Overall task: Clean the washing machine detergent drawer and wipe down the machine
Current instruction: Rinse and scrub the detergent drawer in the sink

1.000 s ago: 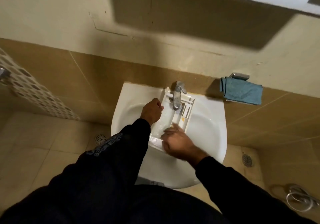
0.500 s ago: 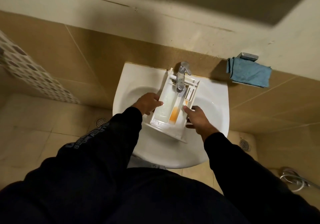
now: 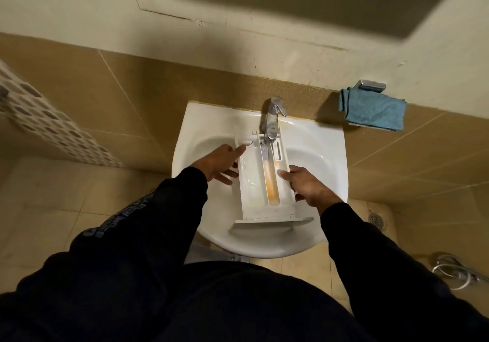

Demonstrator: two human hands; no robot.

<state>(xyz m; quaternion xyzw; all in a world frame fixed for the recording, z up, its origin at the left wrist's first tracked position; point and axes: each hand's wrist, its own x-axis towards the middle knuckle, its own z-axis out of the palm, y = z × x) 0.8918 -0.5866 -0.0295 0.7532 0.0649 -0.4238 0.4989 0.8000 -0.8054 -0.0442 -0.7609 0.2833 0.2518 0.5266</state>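
Detergent drawer (image 3: 260,183), under tap (image 3: 272,119), across basin (image 3: 328,161): left hand (image 3: 221,163) fingers extended along side; right hand (image 3: 308,185) grasping opp. side. To be kept level, orange residue flushed.

Head view, steeply down, over sink (image 3: 330,161)

Drawer: the white plastic detergent drawer (image 3: 254,183) is lying lengthwise across the white sink (image 3: 328,161), open side facing up.
Ends: its far end is sitting under the tap (image 3: 272,119); its front panel is reaching towards the sink's near rim.
Compartments: a wide pale one is running along the left; a narrow channel beside it is showing orange residue.
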